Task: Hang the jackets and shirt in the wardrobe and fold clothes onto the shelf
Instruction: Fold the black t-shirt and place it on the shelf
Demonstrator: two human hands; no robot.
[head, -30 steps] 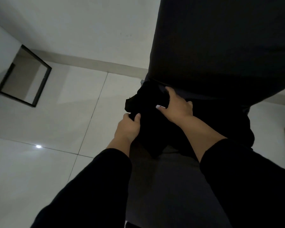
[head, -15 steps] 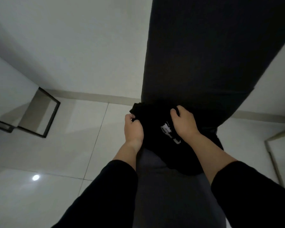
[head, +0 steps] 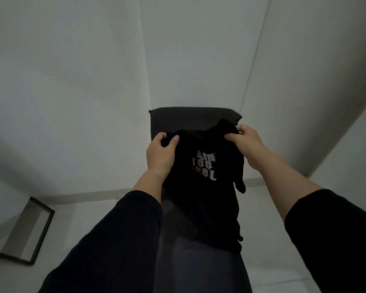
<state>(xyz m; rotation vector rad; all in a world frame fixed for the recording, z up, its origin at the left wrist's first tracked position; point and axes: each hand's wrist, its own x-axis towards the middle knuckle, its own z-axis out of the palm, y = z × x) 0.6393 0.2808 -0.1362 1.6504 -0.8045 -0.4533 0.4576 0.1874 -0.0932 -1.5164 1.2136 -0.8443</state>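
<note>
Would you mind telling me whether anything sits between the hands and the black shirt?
Nothing does: the left hand and right hand already pinch the black shirt at its top corners.

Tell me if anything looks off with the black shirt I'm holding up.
Nothing stands out. The left hand and right hand pinch the black shirt at its shoulders, print facing you; it hangs a bit bunched, not torn.

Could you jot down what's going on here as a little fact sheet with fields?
Held item: black shirt with white print, hanging down
Left hand: grips the shirt's top left edge
Right hand: pinches the shirt's top right edge
Behind shirt: dark gray panel
Floor, lower left: black-framed object
Wardrobe or shelf: not recognisable
</note>
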